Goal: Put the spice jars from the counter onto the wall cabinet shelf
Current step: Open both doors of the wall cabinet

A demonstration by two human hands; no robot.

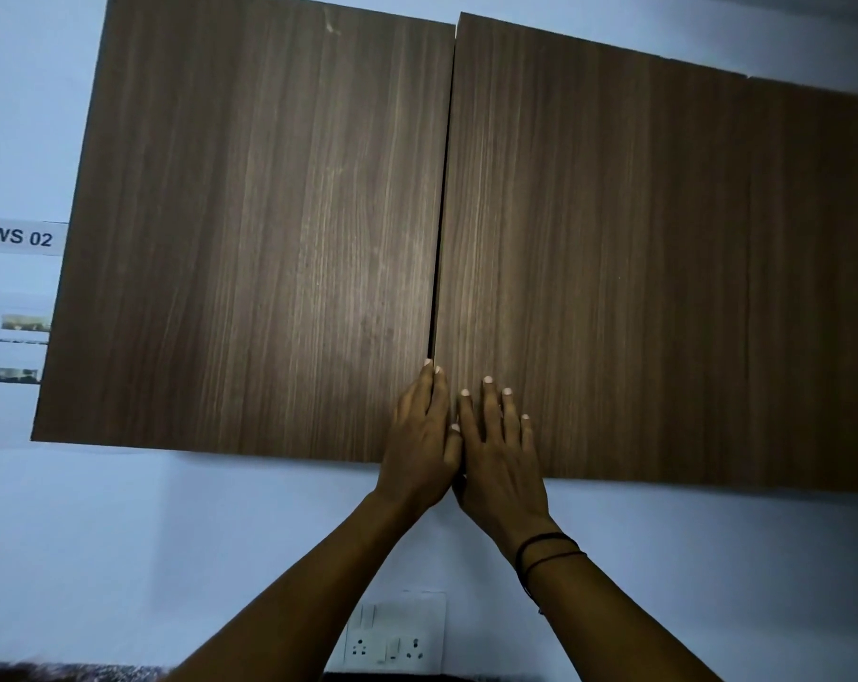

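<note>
**Both hands at the seam of the wall cabinet doors**

From the head camera, the wall cabinet fills most of the frame, a dark wood-grain box hung on a pale blue wall. Its left door and right door stand nearly shut, with a thin dark gap running down between them at the centre of the frame. Whatever sits on the shelf inside is hidden behind the doors, and no spice jars show anywhere in this view, so I cannot tell where they are.

The left hand sits at the lower centre, fingers straight and pressed together, their tips at the inner edge of the left door right at the gap. The right hand lies just beside it, touching it at the thumbs, fingers spread and flat on the face of the right door. Neither hand holds anything. A dark thread band circles the right wrist.

At the far left edge a white label reads "WS 02", partly tucked behind the cabinet. Below it are two small printed strips, too blurred to read. At the bottom centre a white switch and socket plate is set in the wall.
</note>
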